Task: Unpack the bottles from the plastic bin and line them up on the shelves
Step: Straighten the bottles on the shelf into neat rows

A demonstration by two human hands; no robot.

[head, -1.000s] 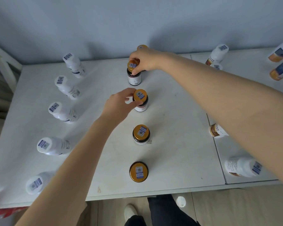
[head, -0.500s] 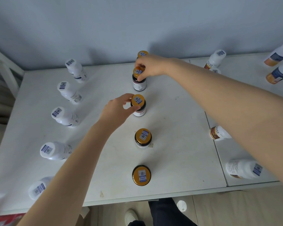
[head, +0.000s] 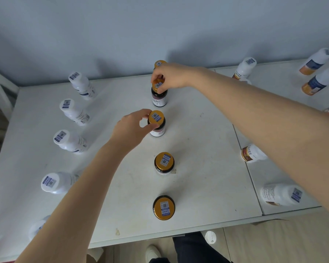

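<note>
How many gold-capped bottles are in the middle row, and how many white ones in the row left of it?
gold-capped dark bottles: 5, with the left hand and the right hand each gripping one by its cap
white bottles: 5, the nearest half hidden behind the left forearm
Total: 10

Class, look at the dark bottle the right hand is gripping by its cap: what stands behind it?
Behind that bottle, near the wall, only another gold cap shows. The right hand covers the rest.
</note>
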